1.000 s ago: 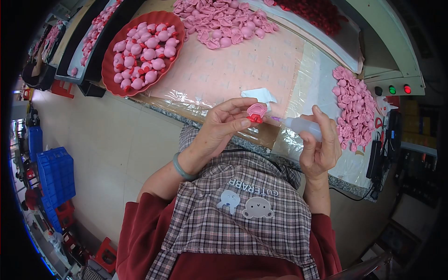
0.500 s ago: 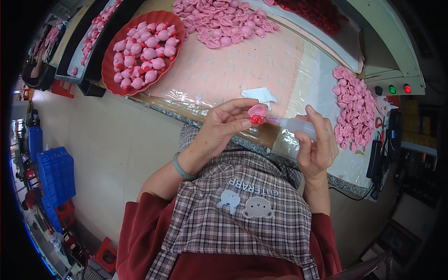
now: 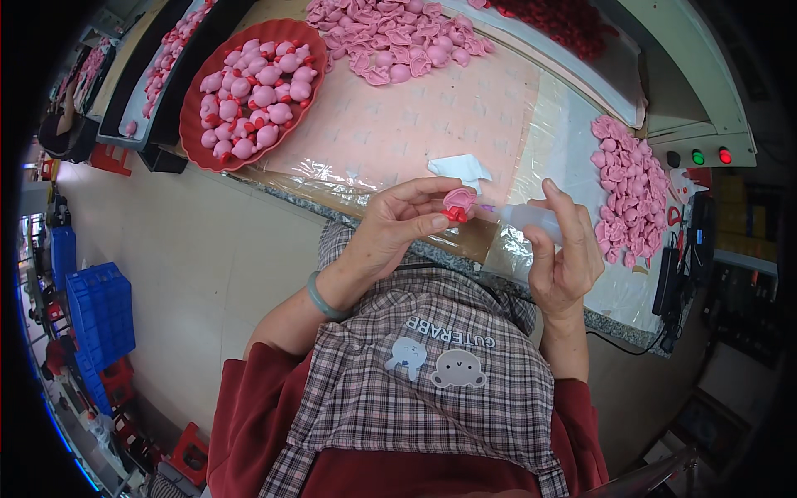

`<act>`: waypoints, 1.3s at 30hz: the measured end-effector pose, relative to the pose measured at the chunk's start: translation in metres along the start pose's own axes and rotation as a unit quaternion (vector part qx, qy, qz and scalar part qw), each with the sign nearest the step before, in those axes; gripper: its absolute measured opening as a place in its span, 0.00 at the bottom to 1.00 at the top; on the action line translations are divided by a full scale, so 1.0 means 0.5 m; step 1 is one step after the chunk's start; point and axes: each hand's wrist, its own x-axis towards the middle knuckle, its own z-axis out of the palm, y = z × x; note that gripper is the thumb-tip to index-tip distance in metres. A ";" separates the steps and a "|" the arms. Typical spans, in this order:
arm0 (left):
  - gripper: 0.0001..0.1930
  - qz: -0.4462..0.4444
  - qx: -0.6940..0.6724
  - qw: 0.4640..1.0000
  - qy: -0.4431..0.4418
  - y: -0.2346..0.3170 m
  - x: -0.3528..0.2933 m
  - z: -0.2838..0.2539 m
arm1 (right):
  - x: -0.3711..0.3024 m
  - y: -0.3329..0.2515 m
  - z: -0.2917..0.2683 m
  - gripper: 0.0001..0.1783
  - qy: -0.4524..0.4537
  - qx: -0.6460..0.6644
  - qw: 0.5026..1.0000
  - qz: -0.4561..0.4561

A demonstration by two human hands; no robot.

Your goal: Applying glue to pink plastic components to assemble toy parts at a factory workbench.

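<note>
Between the thumb and fingers of my left hand (image 3: pixel 404 217) is a small pink half-shell piece (image 3: pixel 459 199) with a red plastic part (image 3: pixel 455 215) at its lower side. My right hand (image 3: pixel 566 257) is wrapped round a translucent squeeze bottle (image 3: pixel 531 219), held nearly level. The bottle's thin purple nozzle (image 3: pixel 488 208) points left toward the pink piece, a small gap apart from it. Both hands are above the table's front edge. Just beyond them lies a folded white paper (image 3: pixel 462 168).
A red scalloped bowl (image 3: pixel 193 133) of pink and red figures stands at the left. Heaps of pink pieces (image 3: pixel 390 37) lie at the back and a pile of pink pieces (image 3: pixel 627 195) at the right. A machine housing (image 3: pixel 706 100) with lit buttons overhangs the right back.
The bottle and its nozzle have drawn slightly right, away from the pink piece. My left hand has barely moved and keeps its pinch.
</note>
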 end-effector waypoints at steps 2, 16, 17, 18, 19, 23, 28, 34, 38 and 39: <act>0.24 0.001 -0.002 1.000 0.000 0.001 -0.001 0.000 | -0.001 -0.001 -0.004 0.24 -0.012 -0.006 1.000 0.004; 0.23 0.005 -0.020 1.000 0.012 -0.012 0.004 -0.009 | 0.001 -0.009 0.000 0.22 -0.026 -0.005 1.000 -0.004; 0.23 0.005 -0.020 1.000 0.012 -0.013 0.004 -0.010 | 0.003 -0.012 -0.001 0.22 -0.033 -0.003 0.999 0.000; 0.23 0.008 -0.020 1.000 0.010 -0.015 0.005 -0.011 | 0.002 -0.013 -0.002 0.22 -0.039 -0.002 0.999 0.004; 0.23 0.010 -0.021 1.000 0.007 -0.015 0.005 -0.012 | 0.002 -0.013 -0.001 0.22 -0.039 -0.002 0.999 0.004; 0.23 -0.002 -0.028 1.000 0.010 -0.011 0.003 -0.011 | -0.002 -0.001 -0.002 0.22 -0.036 0.022 0.999 0.021; 0.22 -0.013 -0.074 0.997 -0.020 0.002 0.003 -0.008 | -0.018 0.008 -0.003 0.21 -0.015 0.104 0.985 0.137; 0.22 -0.014 -0.067 0.998 -0.011 -0.004 0.003 -0.007 | -0.016 0.004 0.000 0.20 -0.006 0.152 0.977 0.148; 0.22 -0.014 -0.058 0.998 -0.020 -0.004 0.006 -0.006 | -0.017 -0.001 0.003 0.22 -0.001 0.141 0.974 0.177; 0.22 -0.015 -0.056 0.998 -0.018 -0.005 0.005 -0.006 | -0.016 -0.001 0.003 0.22 -0.002 0.139 0.974 0.177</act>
